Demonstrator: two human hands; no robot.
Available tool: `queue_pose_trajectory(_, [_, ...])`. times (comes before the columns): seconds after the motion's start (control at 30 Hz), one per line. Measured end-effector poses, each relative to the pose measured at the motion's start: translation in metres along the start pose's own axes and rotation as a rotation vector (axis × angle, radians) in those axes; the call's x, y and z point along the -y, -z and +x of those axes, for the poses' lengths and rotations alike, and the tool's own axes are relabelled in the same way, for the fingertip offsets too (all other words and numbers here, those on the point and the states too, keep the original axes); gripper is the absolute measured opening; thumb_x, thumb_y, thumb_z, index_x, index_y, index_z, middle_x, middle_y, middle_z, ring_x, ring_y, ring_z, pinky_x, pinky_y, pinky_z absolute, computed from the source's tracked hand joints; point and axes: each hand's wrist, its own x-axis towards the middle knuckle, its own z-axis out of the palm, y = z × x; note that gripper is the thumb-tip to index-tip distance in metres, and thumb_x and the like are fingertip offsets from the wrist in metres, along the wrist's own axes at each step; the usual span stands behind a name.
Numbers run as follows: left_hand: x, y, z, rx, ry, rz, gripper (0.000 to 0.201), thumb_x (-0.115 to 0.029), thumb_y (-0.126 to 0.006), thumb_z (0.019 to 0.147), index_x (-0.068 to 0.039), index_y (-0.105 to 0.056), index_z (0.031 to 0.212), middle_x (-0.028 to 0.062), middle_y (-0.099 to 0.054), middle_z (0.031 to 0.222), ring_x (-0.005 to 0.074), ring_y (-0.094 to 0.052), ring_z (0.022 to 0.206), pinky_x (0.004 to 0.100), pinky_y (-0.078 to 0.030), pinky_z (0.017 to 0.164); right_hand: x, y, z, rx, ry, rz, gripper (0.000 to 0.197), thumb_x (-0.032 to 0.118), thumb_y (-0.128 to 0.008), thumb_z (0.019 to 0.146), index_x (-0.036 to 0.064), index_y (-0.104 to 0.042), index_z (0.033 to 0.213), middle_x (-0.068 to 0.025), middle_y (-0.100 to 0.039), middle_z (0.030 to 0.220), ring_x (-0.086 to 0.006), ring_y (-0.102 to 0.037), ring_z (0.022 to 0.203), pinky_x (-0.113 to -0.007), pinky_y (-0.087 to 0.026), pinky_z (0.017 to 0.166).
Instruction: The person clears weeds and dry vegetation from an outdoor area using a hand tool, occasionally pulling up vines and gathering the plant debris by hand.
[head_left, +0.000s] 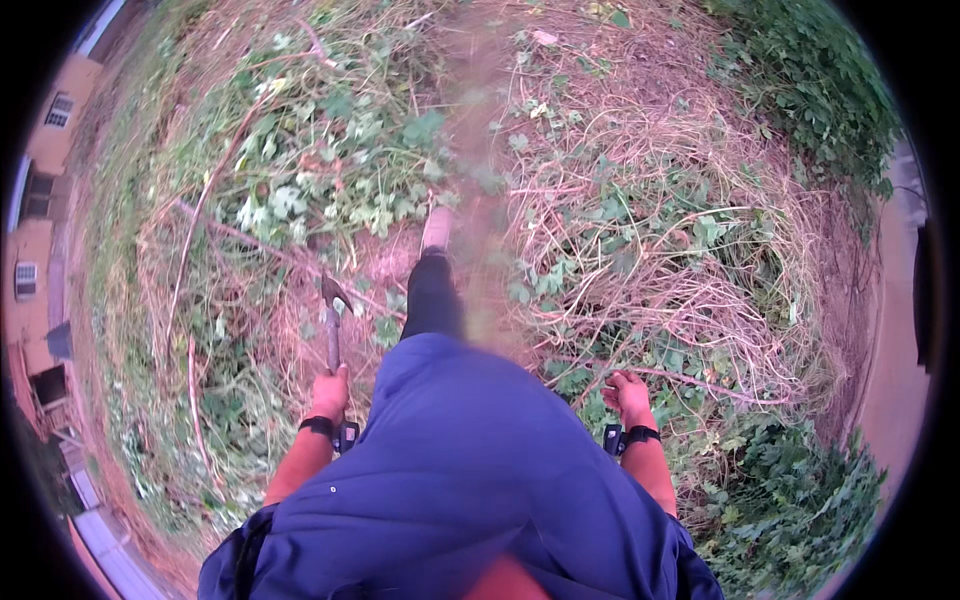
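Observation:
My left hand (328,392) is wrapped round the wooden handle of a small hoe (333,330), whose dark metal head points away from me over dry stems and soil. At my right side my right hand (628,394) hangs with its fingers loosely curled and a little apart. Nothing shows in it. A long thin stem (690,380) lies on the ground close beyond that hand. Each wrist wears a black strap with a small device. One of my shoes (437,228) is set forward between the hands; the other foot is hidden.
Cut leafy vines (330,170) and tangled dry stems (670,300) cover the ground on both sides. Long woody sticks (215,180) lie at the left. Dense green bushes (810,70) stand at the right, beside a paved strip (890,330). Buildings (35,240) line the far left.

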Motion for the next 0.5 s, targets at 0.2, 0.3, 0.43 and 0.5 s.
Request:
queue_pose_trajectory(0.2, [-0.138, -0.002, 0.117, 0.042, -0.080, 0.352, 0.045, -0.038, -0.054, 0.088, 0.004, -0.058, 0.104, 0.0205, -0.063, 0.083, 0.0311, -0.063, 0.070, 0.0402, -0.050, 0.063, 0.050, -0.059, 0.039, -0.094, -0.107, 0.054, 0.033, 0.019, -0.054, 0.091, 0.0059, -0.048, 0.120, -0.0081, -0.062, 0.094, -0.0193, -0.065, 0.071, -0.031, -0.054, 0.055])
queue_pose_trajectory(0.3, [-0.181, 0.002, 0.198, 0.062, -0.208, 0.462, 0.048, -0.040, -0.054, 0.087, 0.004, -0.058, 0.105, 0.0287, -0.063, 0.096, 0.0441, -0.059, 0.097, 0.0452, -0.045, 0.087, 0.111, -0.113, 0.053, -0.089, -0.104, -0.019, 0.033, 0.020, -0.054, 0.091, 0.0050, -0.050, 0.120, -0.0091, -0.063, 0.096, -0.0205, -0.065, 0.071, -0.031, -0.054, 0.058])
queue_pose_trajectory(0.43, [-0.278, 0.027, 0.244, 0.179, -0.261, 0.593, 0.047, -0.039, -0.054, 0.087, 0.005, -0.058, 0.102, 0.0288, -0.063, 0.094, 0.0436, -0.060, 0.095, 0.0453, -0.046, 0.084, 0.239, -0.199, 0.058, -0.058, 0.025, -0.118, 0.032, 0.020, -0.057, 0.090, 0.0015, -0.054, 0.116, -0.0098, -0.063, 0.097, -0.0201, -0.066, 0.076, -0.032, -0.054, 0.064])
queue_pose_trajectory(0.5, [-0.313, 0.040, 0.259, 0.225, -0.293, 0.574, 0.047, -0.039, -0.054, 0.088, 0.005, -0.058, 0.101, 0.0289, -0.063, 0.093, 0.0435, -0.060, 0.094, 0.0451, -0.046, 0.083, 0.311, -0.246, 0.050, -0.009, 0.129, -0.113, 0.032, 0.020, -0.056, 0.091, 0.0000, -0.055, 0.116, -0.0091, -0.064, 0.097, -0.0176, -0.065, 0.079, -0.029, -0.053, 0.067])
